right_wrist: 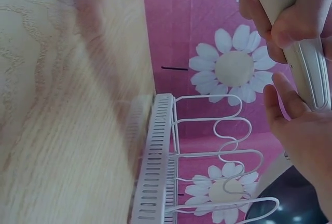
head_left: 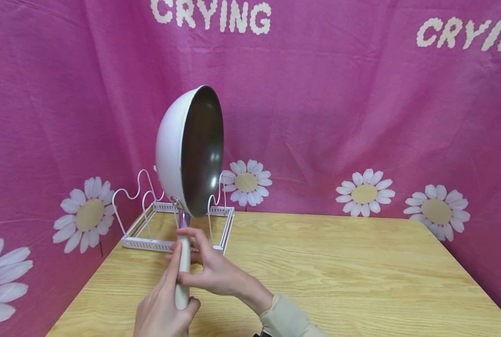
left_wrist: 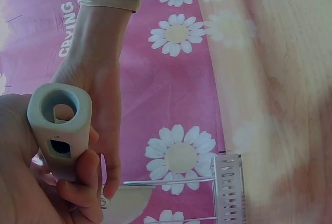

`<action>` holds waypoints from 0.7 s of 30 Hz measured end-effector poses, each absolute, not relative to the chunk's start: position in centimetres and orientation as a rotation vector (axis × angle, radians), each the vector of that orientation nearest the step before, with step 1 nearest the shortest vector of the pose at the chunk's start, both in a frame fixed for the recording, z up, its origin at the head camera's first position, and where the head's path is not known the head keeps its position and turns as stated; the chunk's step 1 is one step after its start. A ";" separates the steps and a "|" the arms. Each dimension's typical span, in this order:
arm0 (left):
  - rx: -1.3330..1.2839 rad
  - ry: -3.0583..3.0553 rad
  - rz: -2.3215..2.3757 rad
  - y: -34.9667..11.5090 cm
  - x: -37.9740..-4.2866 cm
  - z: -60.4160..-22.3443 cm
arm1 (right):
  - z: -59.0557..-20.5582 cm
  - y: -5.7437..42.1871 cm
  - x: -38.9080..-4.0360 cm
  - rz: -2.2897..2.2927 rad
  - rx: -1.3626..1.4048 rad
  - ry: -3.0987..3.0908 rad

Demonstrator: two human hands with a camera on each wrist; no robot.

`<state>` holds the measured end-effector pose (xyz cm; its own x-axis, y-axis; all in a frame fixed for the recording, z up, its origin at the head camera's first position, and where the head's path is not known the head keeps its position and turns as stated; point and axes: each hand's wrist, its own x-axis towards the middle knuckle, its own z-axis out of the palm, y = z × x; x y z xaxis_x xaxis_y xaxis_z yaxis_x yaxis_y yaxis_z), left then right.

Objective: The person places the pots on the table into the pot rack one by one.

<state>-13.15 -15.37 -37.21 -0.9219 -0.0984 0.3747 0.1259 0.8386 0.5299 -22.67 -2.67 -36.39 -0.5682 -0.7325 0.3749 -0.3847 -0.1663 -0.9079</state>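
Note:
A deep frying pan, white outside and dark inside, is held up on its side, bowl away from me and opening facing right. My left hand grips the lower part of its cream handle. Higher up, my right hand holds the same handle between thumb and fingers. The handle's hollow end pokes out of the left hand in the left wrist view. Behind the hands stands a white wire rack with wavy dividers; the pan partly hides it, and I cannot tell whether they touch.
The rack sits at the back left of a light wooden table, whose surface stretches to the right. A pink cloth with daisies and white lettering hangs behind and along both sides.

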 end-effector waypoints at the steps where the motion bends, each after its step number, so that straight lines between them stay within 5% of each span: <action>1: -0.017 -2.629 -0.800 -15.4 -13.2 -37.3 | -36.5 -2.7 -22.7 -1.798 -1.279 1.818; 21: 0.007 -2.722 -0.794 -15.6 -13.3 -38.8 | -38.6 -2.8 -22.7 -1.803 -1.211 1.776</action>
<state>-13.32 -15.64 -38.79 -0.9535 -0.0889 0.2880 0.0799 0.8467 0.5260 -22.73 -2.81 -38.62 -0.5818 -0.7429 0.3310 -0.3195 -0.1655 -0.9330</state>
